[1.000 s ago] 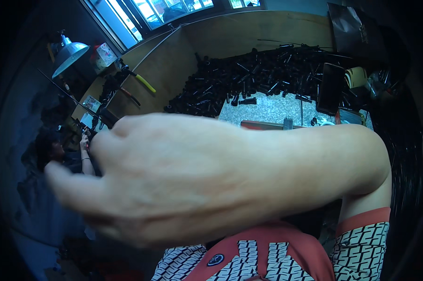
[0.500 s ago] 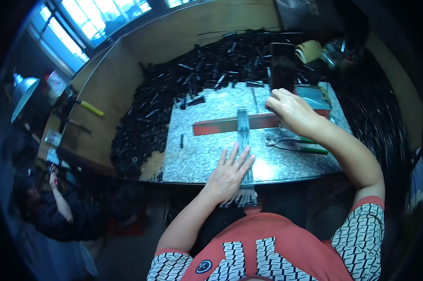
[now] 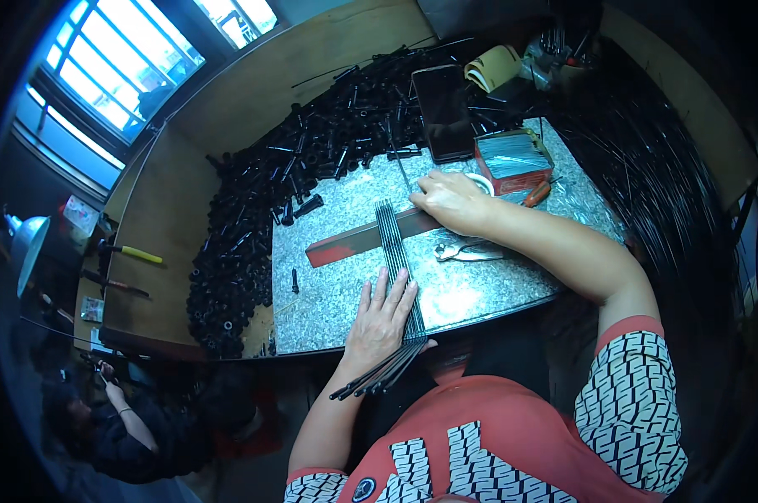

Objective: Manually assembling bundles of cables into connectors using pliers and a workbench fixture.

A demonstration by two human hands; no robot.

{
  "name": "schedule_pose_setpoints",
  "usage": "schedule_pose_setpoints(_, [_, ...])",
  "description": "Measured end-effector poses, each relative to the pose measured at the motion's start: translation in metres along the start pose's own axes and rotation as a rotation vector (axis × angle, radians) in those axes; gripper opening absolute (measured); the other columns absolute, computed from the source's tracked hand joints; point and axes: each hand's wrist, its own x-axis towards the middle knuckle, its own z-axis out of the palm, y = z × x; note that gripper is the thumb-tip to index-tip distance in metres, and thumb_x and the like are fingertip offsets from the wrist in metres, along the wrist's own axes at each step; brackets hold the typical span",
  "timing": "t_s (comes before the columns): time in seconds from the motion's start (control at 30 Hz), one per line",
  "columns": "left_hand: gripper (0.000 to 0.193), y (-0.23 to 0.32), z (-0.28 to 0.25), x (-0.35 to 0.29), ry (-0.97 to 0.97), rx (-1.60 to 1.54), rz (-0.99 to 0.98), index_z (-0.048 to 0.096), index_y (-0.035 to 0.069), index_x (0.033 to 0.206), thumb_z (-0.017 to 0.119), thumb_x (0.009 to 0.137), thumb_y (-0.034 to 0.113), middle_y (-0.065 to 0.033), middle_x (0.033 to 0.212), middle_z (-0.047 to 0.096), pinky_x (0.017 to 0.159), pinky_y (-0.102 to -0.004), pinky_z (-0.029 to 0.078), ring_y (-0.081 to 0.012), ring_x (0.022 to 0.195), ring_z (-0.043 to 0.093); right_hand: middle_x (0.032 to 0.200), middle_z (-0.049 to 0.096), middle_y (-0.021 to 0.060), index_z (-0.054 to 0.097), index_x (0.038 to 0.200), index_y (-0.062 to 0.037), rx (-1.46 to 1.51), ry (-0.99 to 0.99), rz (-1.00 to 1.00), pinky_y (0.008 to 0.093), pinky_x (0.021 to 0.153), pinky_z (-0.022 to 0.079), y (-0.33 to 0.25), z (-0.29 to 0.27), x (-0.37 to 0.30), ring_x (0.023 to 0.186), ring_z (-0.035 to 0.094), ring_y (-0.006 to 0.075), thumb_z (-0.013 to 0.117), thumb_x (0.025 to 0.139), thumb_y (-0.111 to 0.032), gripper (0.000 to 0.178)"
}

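Note:
A row of thin dark metal rods (image 3: 389, 235) lies side by side across a long flat bar (image 3: 345, 243) with red patches, on a speckled stone board (image 3: 312, 310). My left hand (image 3: 379, 323) rests on the rods with its fingers stretched along them. Its thumb tip shows on their other side, so the rods pass between thumb and palm. Their black ends fan out past the front edge. My right hand (image 3: 454, 203) is closed over the bar's right part, its fingers curled down; what they hold is hidden. A thin dark rod (image 3: 398, 159) lies just beyond those fingers.
Pincers (image 3: 467, 251) lie under my right forearm. Behind it are a red box (image 3: 517, 178) of thin rods, an orange-handled tool (image 3: 537, 194) and a phone (image 3: 443, 113). Black metal parts (image 3: 228, 243) heap up left and behind; long rods (image 3: 664, 168) pile right. Another person (image 3: 136, 427) sits lower left.
My view has shifted, bringing the red box out from behind my arm. My right hand is slightly closer to the rods. The rods' near ends have swung left and fanned out.

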Motion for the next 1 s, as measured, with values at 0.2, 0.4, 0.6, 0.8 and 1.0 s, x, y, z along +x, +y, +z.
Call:
schedule_pose_setpoints(0.2, [0.098, -0.001, 0.001, 0.0, 0.017, 0.003, 0.014, 0.037, -0.001, 0.137, 0.071, 0.067, 0.059, -0.0226, 0.145, 0.032, 0.109, -0.0572, 0.023, -0.0433, 0.136, 0.026, 0.089, 0.06, 0.012, 0.063, 0.094, -0.005, 0.0, 0.025, 0.02, 0.0381, 0.073, 0.052, -0.001, 0.01, 0.003, 0.09, 0.06, 0.0276, 0.055, 0.08, -0.013, 0.018])
schedule_pose_setpoints(0.4, [0.097, 0.0, -0.001, 0.001, 0.023, -0.01, 0.003, 0.037, -0.001, 0.137, 0.072, 0.068, 0.058, -0.0232, 0.144, 0.033, 0.108, -0.058, 0.023, -0.0433, 0.136, 0.026, 0.087, 0.059, 0.0112, 0.064, 0.094, -0.0056, 0.012, 0.061, -0.001, 0.0377, 0.072, 0.051, 0.003, 0.016, 0.003, 0.088, 0.06, 0.0266, 0.055, 0.08, -0.014, 0.018])
schedule_pose_setpoints(0.6, [0.097, 0.0, -0.001, 0.0, 0.034, -0.024, 0.0, 0.036, 0.0, 0.137, 0.073, 0.067, 0.056, -0.0217, 0.145, 0.033, 0.108, -0.0581, 0.024, -0.0431, 0.136, 0.026, 0.086, 0.061, 0.0114, 0.065, 0.083, -0.0047, 0.024, 0.133, -0.03, 0.04, 0.072, 0.051, 0.004, 0.019, 0.004, 0.088, 0.061, 0.0274, 0.057, 0.078, -0.014, 0.013])
schedule_pose_setpoints(0.8, [0.098, 0.0, -0.001, 0.001, 0.028, -0.025, -0.004, 0.036, 0.001, 0.138, 0.074, 0.067, 0.056, -0.0204, 0.146, 0.032, 0.108, -0.0579, 0.023, -0.0433, 0.136, 0.025, 0.086, 0.059, 0.0104, 0.065, 0.087, -0.006, 0.062, 0.132, -0.082, 0.0394, 0.073, 0.05, 0.006, 0.02, 0.009, 0.089, 0.06, 0.0267, 0.054, 0.081, -0.014, 0.015])
schedule_pose_setpoints(1.0, [0.098, 0.0, -0.001, 0.001, 0.025, -0.035, -0.011, 0.037, 0.001, 0.137, 0.074, 0.066, 0.056, -0.0202, 0.146, 0.032, 0.108, -0.0577, 0.023, -0.0433, 0.136, 0.025, 0.089, 0.056, 0.01, 0.064, 0.112, -0.01, 0.073, 0.08, -0.159, 0.0377, 0.076, 0.048, 0.011, 0.013, 0.015, 0.09, 0.058, 0.025, 0.05, 0.085, -0.013, 0.031])
